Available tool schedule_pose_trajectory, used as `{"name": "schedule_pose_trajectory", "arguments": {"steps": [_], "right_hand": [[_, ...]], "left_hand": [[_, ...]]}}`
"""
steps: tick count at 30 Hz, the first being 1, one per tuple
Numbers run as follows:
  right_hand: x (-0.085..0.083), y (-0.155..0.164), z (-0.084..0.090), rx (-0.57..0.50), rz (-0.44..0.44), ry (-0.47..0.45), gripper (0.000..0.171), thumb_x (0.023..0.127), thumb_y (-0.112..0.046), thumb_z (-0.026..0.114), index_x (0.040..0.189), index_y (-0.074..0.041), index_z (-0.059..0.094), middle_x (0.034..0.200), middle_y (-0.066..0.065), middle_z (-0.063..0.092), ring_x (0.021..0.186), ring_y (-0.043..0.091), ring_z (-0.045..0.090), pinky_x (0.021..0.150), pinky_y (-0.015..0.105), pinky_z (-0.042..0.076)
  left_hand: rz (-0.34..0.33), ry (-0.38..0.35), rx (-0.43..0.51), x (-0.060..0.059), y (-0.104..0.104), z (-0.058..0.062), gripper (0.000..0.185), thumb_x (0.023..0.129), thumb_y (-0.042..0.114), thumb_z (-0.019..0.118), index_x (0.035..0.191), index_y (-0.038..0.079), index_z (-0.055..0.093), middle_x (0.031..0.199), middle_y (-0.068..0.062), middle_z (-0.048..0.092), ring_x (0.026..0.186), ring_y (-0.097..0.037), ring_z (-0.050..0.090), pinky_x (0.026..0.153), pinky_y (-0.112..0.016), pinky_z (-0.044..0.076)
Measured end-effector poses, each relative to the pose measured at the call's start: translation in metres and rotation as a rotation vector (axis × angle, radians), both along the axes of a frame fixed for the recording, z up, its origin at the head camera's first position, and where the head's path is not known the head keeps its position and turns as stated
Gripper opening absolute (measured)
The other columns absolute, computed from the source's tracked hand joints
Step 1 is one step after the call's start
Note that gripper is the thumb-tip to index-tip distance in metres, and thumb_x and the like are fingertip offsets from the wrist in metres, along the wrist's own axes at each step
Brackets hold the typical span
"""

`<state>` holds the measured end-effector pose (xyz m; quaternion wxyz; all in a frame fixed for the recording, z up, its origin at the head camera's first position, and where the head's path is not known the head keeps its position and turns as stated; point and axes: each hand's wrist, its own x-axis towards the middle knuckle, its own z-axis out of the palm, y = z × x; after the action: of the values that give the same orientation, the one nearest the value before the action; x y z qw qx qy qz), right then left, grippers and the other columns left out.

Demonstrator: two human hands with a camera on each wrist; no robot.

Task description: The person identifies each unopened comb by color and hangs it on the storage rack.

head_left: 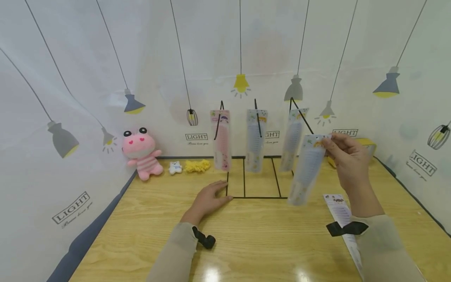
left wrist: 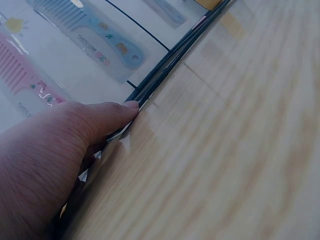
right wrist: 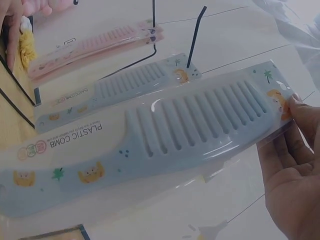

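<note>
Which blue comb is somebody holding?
The front blue comb, whose top corner the right hand pinches. The blue combs behind it hang on black hooks, with no hand on them.

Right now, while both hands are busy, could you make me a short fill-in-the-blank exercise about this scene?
1. The right hand pinches a packet whose lettering reads "PLASTIC ____".
2. The leftmost hanging packet looks ____.
3. The left hand touches a rack made of ____ wire.
4. The white bear figure is between the plush toy and the ____ bundle.

Missing words: COMB; pink; black; yellow.
</note>
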<state>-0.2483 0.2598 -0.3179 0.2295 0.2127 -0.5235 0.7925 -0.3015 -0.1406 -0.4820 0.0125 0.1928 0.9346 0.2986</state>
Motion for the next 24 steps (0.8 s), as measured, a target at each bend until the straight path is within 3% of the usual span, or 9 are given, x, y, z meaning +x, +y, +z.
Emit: {"name": "schedule_pose_trajectory", "arguments": {"steps": [17,24], "right_hand": [[0.002,-0.010,0.002,0.008,-0.006,-0.013,0.013,0.091,0.005,0.069,0.102,0.011,0.067,0.090,0.007,0.074,0.083,0.013,0.069,0.071,0.020,0.059],[0.004,-0.039,-0.002,0.152,0.000,-0.012,0.011,0.093,0.002,0.069,0.103,0.005,0.071,0.092,0.001,0.075,0.086,0.011,0.071,0.079,0.021,0.059]], "left_hand": [[-0.003,-0.009,0.002,0.000,0.001,0.003,0.069,0.094,0.059,0.062,0.152,0.025,0.047,0.157,0.005,0.041,0.147,-0.023,0.034,0.119,-0.051,0.029],[-0.010,-0.002,-0.002,0.000,-0.001,0.000,0.070,0.094,0.060,0.061,0.152,0.024,0.048,0.157,0.004,0.041,0.146,-0.024,0.034,0.119,-0.051,0.029]]}}
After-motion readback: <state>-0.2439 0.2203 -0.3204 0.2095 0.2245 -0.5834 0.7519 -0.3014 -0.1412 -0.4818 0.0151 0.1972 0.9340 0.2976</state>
